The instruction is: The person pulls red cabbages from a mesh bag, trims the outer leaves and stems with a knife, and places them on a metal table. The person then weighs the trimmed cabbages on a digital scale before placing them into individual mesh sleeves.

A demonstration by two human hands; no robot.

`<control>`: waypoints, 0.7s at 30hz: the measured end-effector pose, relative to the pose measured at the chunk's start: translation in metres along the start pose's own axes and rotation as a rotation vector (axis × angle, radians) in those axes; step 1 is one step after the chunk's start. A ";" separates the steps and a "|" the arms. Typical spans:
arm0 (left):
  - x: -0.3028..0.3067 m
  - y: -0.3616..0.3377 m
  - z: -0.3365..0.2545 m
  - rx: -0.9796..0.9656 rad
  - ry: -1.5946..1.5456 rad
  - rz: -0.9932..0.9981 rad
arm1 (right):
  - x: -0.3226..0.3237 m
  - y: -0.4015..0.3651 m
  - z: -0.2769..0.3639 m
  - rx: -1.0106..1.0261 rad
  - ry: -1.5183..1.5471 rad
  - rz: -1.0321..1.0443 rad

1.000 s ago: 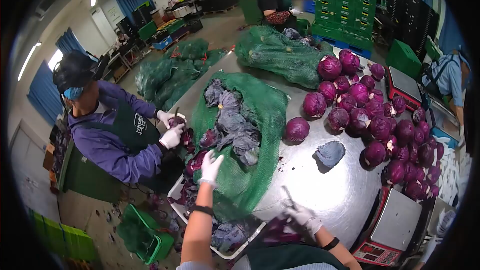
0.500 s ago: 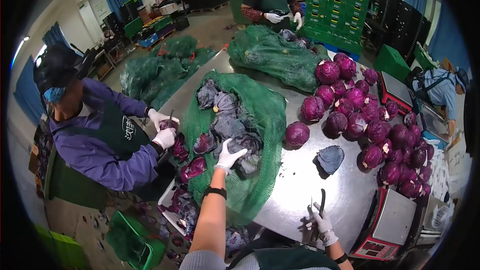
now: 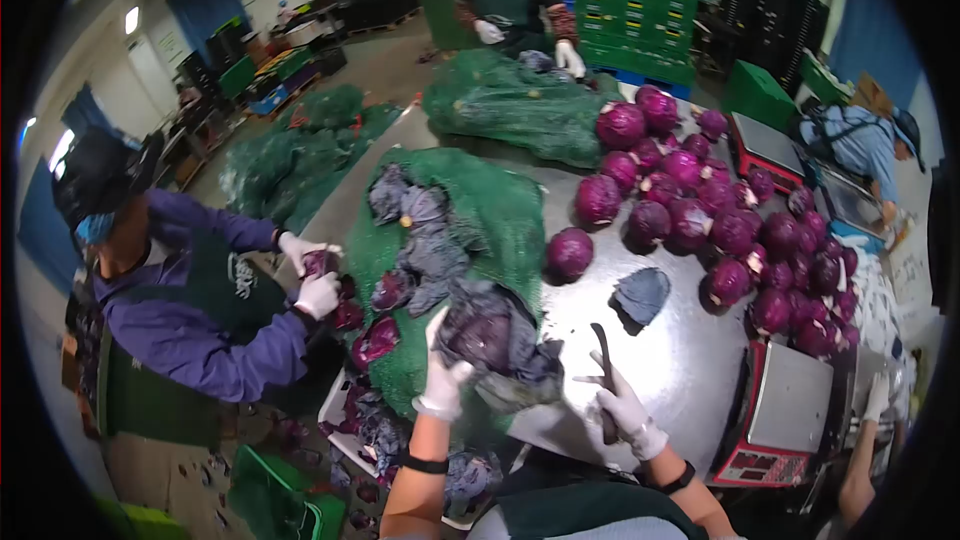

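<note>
My gloved left hand [image 3: 442,365] is closed on the side of a red cabbage [image 3: 482,338] with loose, dull outer leaves, lifted at the near edge of the green mesh bag [image 3: 505,205]. Just right of it, my gloved right hand [image 3: 628,410] grips a curved knife [image 3: 602,360], its dark blade pointing up and away from me. More leafy cabbages [image 3: 425,255] lie on the spread mesh. A detached dark leaf [image 3: 642,295] rests on the metal table [image 3: 575,325], near a trimmed purple cabbage [image 3: 570,254].
A pile of trimmed cabbages [image 3: 690,225] covers the table's right side, beside a red scale [image 3: 775,420]. A full mesh bag [image 3: 515,110] lies at the back. A co-worker [image 3: 200,290] handles cabbage at left; another person [image 3: 515,5] stands behind. A leaf-filled bin [image 3: 345,430] sits below left.
My left hand has taken hold of a cabbage and brought it nearer to me and rightward. My right hand has moved up and left with the knife. The view has shifted somewhat.
</note>
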State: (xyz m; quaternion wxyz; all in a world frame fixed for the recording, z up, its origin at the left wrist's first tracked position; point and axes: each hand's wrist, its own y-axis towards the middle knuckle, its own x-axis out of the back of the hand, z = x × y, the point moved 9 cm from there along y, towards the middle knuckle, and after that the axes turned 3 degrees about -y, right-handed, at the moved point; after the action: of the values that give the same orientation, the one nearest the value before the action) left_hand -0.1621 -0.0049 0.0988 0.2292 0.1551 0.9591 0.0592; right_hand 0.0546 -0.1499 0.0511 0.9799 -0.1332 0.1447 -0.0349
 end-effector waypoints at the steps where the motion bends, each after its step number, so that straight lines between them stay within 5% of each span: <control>1: -0.029 -0.009 0.000 0.008 0.060 0.053 | 0.002 0.004 0.013 0.059 -0.105 -0.023; 3: -0.072 -0.036 0.028 0.020 0.051 0.134 | 0.007 0.009 0.037 0.383 -0.314 0.004; 5: -0.104 -0.067 0.074 0.130 0.155 0.231 | 0.027 -0.002 0.032 0.066 -0.345 -0.068; 8: -0.109 -0.106 0.175 0.503 0.166 0.381 | 0.098 -0.029 -0.014 -0.099 -0.233 -0.294; 9: -0.127 -0.100 0.145 0.170 0.749 0.516 | 0.111 -0.042 -0.025 -0.169 -0.301 -0.351; 10: -0.148 -0.105 0.137 0.155 0.927 0.607 | 0.118 -0.047 -0.026 0.017 -0.584 -0.392; 12: -0.172 -0.111 0.143 0.120 1.231 0.668 | 0.100 -0.053 -0.017 0.042 -0.800 -0.391; 13: -0.176 -0.107 0.146 0.129 1.253 0.606 | 0.086 -0.051 -0.008 0.089 -1.016 -0.382; 15: -0.170 -0.100 0.162 0.034 1.308 0.583 | 0.102 -0.046 -0.009 0.125 -0.943 -0.515; 21: -0.166 -0.101 0.152 0.090 1.219 0.535 | 0.201 -0.012 -0.053 -0.113 -0.977 -0.695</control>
State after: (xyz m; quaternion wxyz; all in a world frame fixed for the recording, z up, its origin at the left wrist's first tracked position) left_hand 0.0204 -0.1479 0.0151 -0.3832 0.3357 0.8471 0.1512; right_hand 0.2312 -0.1959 -0.0498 0.8554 -0.2253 -0.3728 -0.2803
